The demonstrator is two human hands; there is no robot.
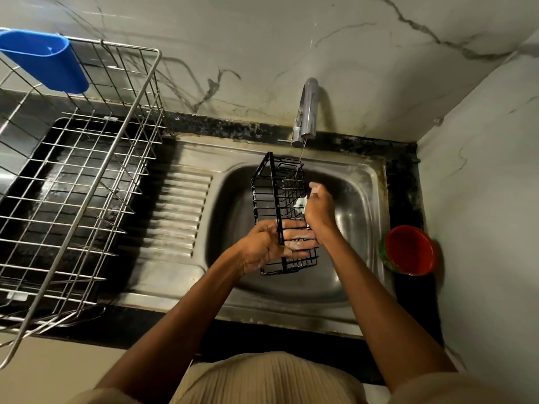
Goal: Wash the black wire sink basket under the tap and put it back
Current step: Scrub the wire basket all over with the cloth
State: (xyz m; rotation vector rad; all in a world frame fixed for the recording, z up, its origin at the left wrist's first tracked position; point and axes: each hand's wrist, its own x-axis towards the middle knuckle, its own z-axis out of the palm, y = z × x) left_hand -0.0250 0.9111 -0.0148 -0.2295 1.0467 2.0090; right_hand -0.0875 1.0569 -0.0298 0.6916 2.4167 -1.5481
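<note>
Now I am holding one black wire sink basket (280, 211) over the steel sink bowl (358, 205), just under the chrome tap (306, 112). My left hand (262, 246) is gripping its frame; my right hand (319, 209) is pinching something white and sudsy, rubbing the wires. Turning the basket should help water reach every wire.

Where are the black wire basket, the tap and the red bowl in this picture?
black wire basket (268, 188): head view, on its upper left side wires.
tap (306, 112): head view, on the chrome spout.
red bowl (409, 249): head view, on its inside, right of the sink.
</note>
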